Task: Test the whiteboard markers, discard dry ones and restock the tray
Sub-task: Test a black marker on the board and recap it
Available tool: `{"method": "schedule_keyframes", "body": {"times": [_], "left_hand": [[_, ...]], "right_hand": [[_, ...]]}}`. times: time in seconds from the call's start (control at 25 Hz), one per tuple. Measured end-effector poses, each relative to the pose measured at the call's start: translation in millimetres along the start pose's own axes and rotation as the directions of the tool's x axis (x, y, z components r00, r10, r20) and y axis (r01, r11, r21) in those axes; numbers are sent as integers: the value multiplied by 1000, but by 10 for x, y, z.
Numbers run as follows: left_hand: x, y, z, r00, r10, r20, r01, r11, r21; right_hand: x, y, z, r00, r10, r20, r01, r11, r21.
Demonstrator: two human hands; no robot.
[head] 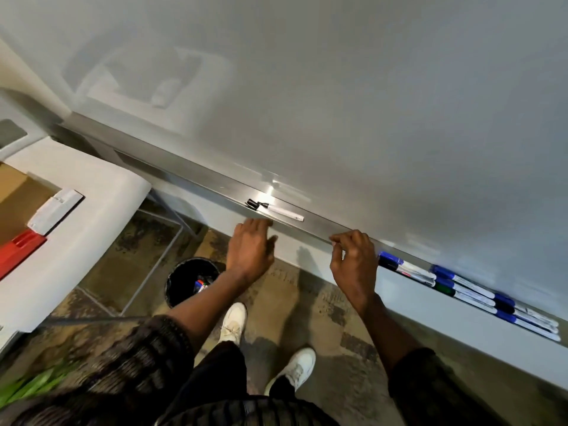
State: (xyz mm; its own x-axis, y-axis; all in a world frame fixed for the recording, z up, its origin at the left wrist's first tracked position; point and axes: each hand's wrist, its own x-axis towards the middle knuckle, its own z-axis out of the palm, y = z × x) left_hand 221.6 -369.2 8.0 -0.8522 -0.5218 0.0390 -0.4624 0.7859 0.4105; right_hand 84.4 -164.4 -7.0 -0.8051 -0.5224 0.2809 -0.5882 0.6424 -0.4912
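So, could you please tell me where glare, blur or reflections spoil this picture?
Head view: a bright glare spot sits on the metal tray beside the black-capped marker; the left hand has motion-blurred fingertips, the right hand is sharper; the whiteboard carries faint reflections at upper left; the green leaves at lower left are smeared.

Metal tray (196,176) under whiteboard: one white marker (281,211) lying flat, black cap (252,204) off, just left of its tip. Far right: bunch of capped markers (467,290), blue, green and black caps. White worktop (101,216): cardboard box (15,195), white box (55,210), red box (18,250). Floor (307,302): black bin (172,281).
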Motion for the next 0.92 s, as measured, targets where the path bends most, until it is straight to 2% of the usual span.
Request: {"method": "schedule_keyframes", "body": {"times": [0.08, 0.16, 0.24, 0.36, 0.52, 0.92], "left_hand": [[222, -291, -190, 991, -108, -74, 108, 994, -3], [483, -569, -297, 988, -136, -72, 140, 988, 58], [691, -753, -299, 994, -102, -29, 104, 991, 85], [886, -844, -191, 998, 18, 60, -24, 994, 107], [1022, -816, -125, 989, 111, 93, -122, 986, 115], [1199, -905, -132, 978, 82, 194, -79, 997, -23]], "right_hand": [[128, -245, 158, 999, -29, 31, 30, 999, -36], [290, -472, 344, 997, -67, 45, 70, 994, -79], [423, -664, 518, 993, -99, 64, 107, 985, -137], [563, -812, 745, 993, -85, 80, 100, 972, -210], [660, -815, 939, 995, -65, 71, 80, 969, -235], [618, -852, 1039, 999, 40, 31, -28, 948, -316]]}}
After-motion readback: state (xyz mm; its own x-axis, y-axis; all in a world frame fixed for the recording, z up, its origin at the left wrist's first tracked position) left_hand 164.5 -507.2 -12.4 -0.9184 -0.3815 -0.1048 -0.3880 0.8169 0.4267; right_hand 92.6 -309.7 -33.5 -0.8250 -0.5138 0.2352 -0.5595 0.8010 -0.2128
